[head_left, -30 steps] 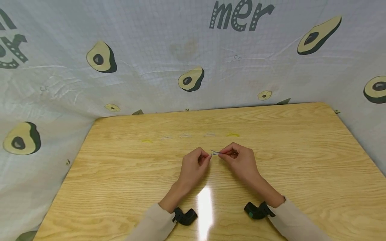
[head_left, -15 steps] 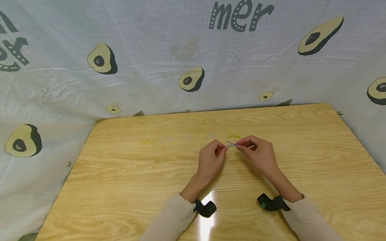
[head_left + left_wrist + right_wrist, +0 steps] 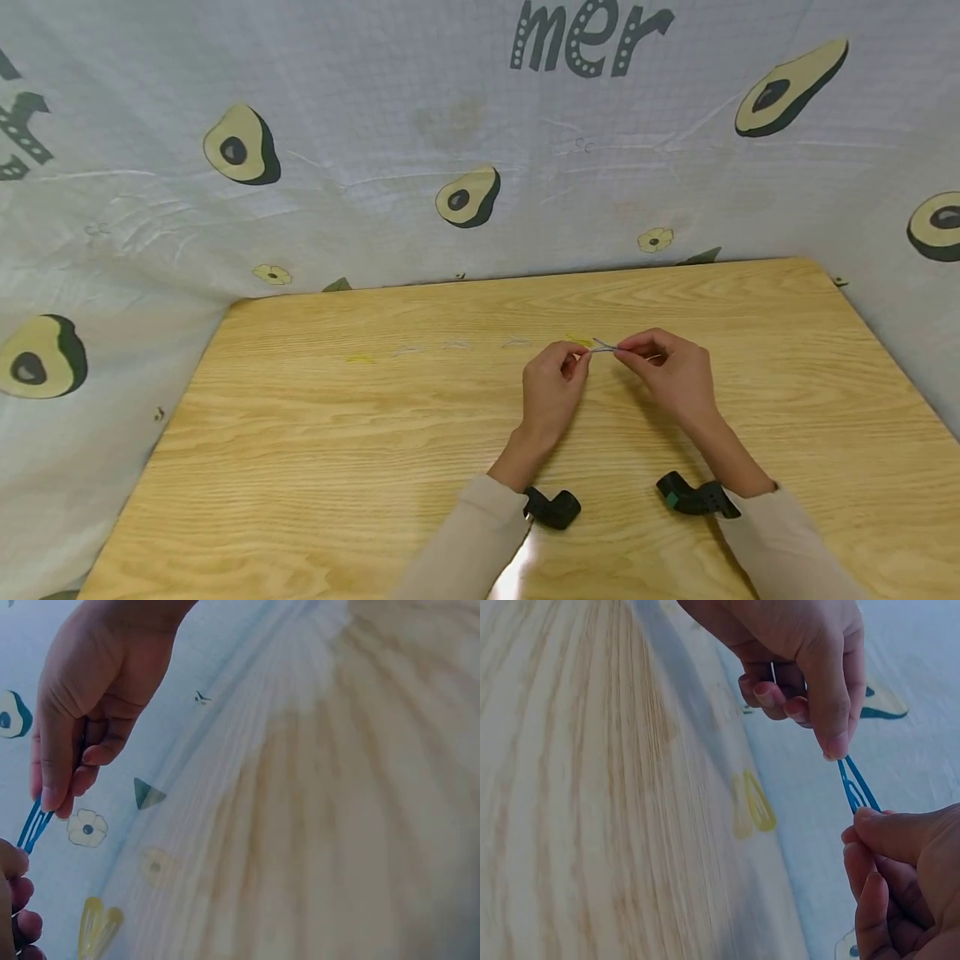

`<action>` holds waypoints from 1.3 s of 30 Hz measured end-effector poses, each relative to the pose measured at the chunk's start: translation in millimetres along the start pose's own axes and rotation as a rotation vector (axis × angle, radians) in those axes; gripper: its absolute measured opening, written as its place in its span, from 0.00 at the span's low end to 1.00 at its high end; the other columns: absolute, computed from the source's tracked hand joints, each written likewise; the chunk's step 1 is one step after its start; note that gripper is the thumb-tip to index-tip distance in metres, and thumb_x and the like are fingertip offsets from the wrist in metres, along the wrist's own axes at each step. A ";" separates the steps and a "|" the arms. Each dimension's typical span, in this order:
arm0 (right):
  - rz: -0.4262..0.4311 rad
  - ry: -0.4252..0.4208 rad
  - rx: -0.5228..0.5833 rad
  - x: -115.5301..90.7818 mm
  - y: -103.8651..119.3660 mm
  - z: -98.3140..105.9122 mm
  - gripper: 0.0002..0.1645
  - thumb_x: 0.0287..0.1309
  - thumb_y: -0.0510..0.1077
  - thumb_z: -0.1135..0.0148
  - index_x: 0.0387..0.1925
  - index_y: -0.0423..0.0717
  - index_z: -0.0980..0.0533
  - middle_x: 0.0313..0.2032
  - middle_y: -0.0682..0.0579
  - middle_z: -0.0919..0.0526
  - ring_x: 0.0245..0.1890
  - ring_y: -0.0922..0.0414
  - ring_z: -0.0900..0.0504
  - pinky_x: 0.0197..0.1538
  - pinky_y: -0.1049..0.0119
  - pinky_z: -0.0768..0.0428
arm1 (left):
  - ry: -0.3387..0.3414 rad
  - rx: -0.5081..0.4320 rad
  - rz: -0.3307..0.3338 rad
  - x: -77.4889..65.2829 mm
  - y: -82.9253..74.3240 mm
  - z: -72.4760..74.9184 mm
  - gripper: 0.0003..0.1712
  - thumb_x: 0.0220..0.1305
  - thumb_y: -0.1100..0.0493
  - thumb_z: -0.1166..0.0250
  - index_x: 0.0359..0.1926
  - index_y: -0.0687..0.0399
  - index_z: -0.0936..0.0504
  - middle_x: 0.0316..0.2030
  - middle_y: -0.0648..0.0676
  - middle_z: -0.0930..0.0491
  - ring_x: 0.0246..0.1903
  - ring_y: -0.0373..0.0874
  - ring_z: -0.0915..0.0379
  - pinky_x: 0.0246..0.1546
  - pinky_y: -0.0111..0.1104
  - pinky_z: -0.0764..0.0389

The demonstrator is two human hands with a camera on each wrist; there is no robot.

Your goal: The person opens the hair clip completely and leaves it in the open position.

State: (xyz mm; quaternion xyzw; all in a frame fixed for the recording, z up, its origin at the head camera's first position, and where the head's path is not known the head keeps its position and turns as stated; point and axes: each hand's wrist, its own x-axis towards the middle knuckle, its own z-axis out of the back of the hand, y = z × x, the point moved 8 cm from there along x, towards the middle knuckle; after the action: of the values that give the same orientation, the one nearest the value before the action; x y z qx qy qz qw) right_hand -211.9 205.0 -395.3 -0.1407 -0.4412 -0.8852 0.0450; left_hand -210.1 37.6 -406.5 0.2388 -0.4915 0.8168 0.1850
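A blue snap hair clip [image 3: 605, 347] is held between both hands, above the table's far half. My left hand [image 3: 553, 392] pinches one end between thumb and fingertips, and my right hand [image 3: 675, 375] pinches the other. The clip's frame and inner tongue show in the left wrist view, where the blue clip [image 3: 34, 827] spans the short gap between the fingertips. In the right wrist view the blue clip [image 3: 857, 787] runs from the left fingertips down to the right thumb. A yellow snap clip [image 3: 580, 340] lies just behind the left hand.
Pale clips [image 3: 516, 341] lie in a row to the left on the wooden table [image 3: 337, 467], with another yellow clip [image 3: 362, 359] at the row's left end. A white cloth [image 3: 360, 108] printed with avocados hangs behind the table's back edge.
Both hands have moved to the right and slightly farther from the body, carrying the blue snap hair clip between them. Their pinch on it continues, and the clips on the table stay put.
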 end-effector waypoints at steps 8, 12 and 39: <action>-0.013 0.007 -0.039 7.4 -14.3 2.5 0.07 0.55 0.43 0.31 0.33 0.43 0.17 0.28 0.50 0.15 0.26 0.65 0.22 0.30 0.77 0.27 | -0.017 0.201 -0.034 6.0 -2.2 -14.9 0.03 0.59 0.62 0.32 0.31 0.58 0.17 0.14 0.46 0.30 0.14 0.32 0.40 0.16 0.19 0.40; -0.029 0.010 -0.050 10.5 -25.3 4.5 0.07 0.56 0.44 0.31 0.33 0.43 0.17 0.28 0.50 0.15 0.27 0.66 0.22 0.31 0.78 0.27 | 0.016 0.304 -0.039 9.1 -3.2 -26.8 0.03 0.60 0.61 0.32 0.32 0.56 0.16 0.14 0.45 0.28 0.12 0.30 0.40 0.15 0.18 0.42; -0.124 -0.039 -0.102 10.2 -55.8 5.4 0.10 0.57 0.44 0.32 0.34 0.41 0.17 0.24 0.48 0.18 0.21 0.63 0.26 0.25 0.75 0.31 | 0.191 0.585 0.019 19.6 6.3 -60.5 0.03 0.61 0.54 0.33 0.32 0.44 0.13 0.23 0.41 0.17 0.17 0.36 0.24 0.15 0.25 0.31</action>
State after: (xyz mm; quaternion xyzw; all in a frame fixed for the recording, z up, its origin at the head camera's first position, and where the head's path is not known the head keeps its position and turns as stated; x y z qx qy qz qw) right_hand -231.9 243.6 -432.1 -0.1325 -0.4040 -0.9047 -0.0256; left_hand -242.1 90.0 -424.1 0.1996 -0.2180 0.9441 0.1461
